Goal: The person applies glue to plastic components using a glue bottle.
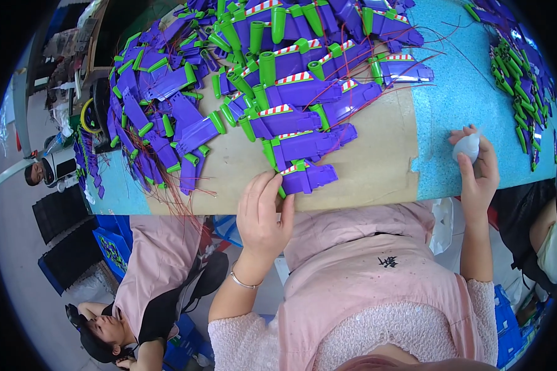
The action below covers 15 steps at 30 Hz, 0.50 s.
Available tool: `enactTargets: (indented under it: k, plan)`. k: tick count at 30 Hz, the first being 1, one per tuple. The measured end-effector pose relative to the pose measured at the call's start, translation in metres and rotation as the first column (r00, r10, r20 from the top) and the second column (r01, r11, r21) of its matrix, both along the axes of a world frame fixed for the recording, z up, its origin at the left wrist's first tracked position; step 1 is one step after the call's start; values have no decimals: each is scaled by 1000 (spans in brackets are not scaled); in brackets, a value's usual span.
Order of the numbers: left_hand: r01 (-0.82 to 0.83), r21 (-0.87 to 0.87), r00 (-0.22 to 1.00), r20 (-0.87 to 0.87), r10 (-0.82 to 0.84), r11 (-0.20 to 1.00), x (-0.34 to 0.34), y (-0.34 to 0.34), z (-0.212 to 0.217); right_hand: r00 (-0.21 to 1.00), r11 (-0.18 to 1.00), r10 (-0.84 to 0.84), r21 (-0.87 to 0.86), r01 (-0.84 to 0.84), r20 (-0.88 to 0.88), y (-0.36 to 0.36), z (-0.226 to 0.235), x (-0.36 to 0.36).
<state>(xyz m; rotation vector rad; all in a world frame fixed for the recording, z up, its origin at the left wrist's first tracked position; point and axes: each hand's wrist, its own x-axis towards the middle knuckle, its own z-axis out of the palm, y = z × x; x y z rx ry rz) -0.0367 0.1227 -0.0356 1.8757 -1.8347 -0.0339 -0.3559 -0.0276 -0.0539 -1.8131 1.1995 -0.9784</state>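
Note:
My left hand (pixel 263 210) is at the table's near edge, its thumb and fingers closed around the green end of a purple plastic toy wing (pixel 309 179). This wing lies flat, with a red-and-white striped strip beside its green part. Just beyond it, similar toy wings (pixel 303 147) overlap in a row reaching away from me. Over the blue part of the table, my right hand (pixel 479 167) is raised, fingers wrapped round a small pale, rounded squeeze bottle (pixel 466 147). The bottle's tip is hard to make out.
A loose heap of purple and green wings (pixel 161 117) with thin red wires covers the table's left. Another pile (pixel 520 86) lies at the far right. Brown sheeting (pixel 384 161) covers the middle of the table. Another person (pixel 148 290) sits at lower left, near blue crates (pixel 112 238).

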Motion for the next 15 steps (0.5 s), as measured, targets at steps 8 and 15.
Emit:
enactTargets:
  k: [8,15]
  plan:
    - [122,124,990,-84,-112,985,-52,-5,22,967,969,-96,244,37,237,11,8,-19]
    - [187,169,980,28,-195,968,-72,-44,12,920,966,-198,224,126,337,15,17,-13]
